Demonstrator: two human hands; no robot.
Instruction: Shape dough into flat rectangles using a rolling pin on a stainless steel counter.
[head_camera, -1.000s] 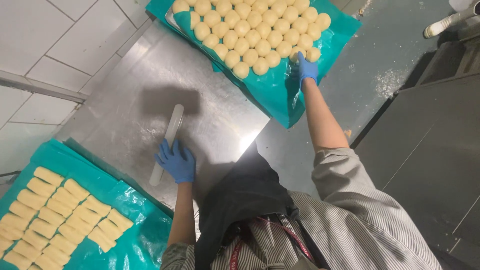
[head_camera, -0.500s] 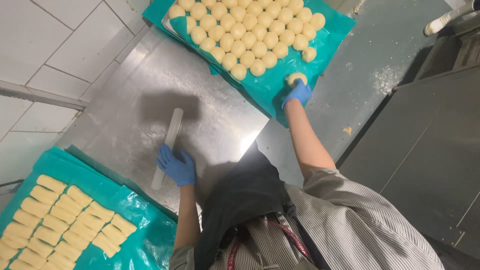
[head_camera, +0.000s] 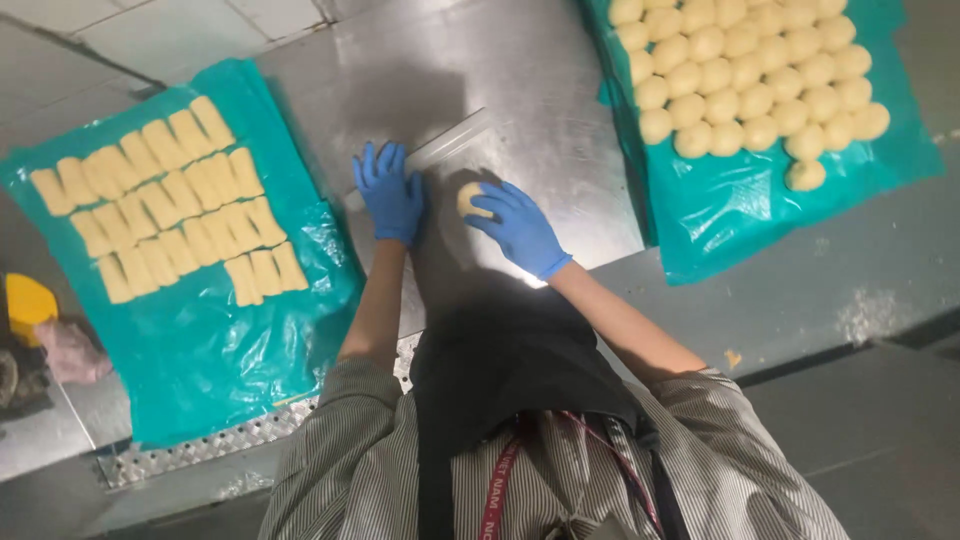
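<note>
At frame centre my right grip curls loosely over a dough ball on the table; left grip lies flat, released, touching a pale rolling stick.

A teal plastic sheet on the left carries rows of pale oblong dough pieces; another teal sheet on the right bears round dough balls; a yellow object sits at the far left edge.

Dough ball on table, between trays
</note>
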